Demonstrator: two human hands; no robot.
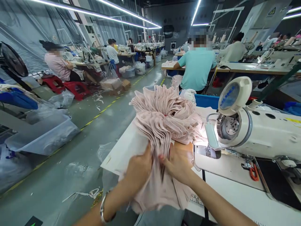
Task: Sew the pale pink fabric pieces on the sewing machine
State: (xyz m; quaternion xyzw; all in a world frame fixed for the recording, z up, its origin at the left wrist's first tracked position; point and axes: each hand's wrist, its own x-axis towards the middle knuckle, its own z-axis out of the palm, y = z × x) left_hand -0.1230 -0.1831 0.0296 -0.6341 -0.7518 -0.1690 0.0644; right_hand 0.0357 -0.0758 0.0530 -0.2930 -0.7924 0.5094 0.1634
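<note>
Fabric stack (pixel 164 116) (pink, fanned) runs lengthwise away from the person; left hand (pixel 138 169) and right hand (pixel 180 164) have fingers gripping its near end equally.

A white industrial sewing machine (pixel 254 131) is sitting on the white worktable (pixel 235 201) at the near right. A person in a teal shirt (pixel 197 67) is sitting farther back, facing away. Far left, a person in a pink top (pixel 58 64) is working beside red plastic stools (pixel 70 86). Clear plastic bags (pixel 44 131) are lying on the grey floor (pixel 94 131) at the left.
</note>
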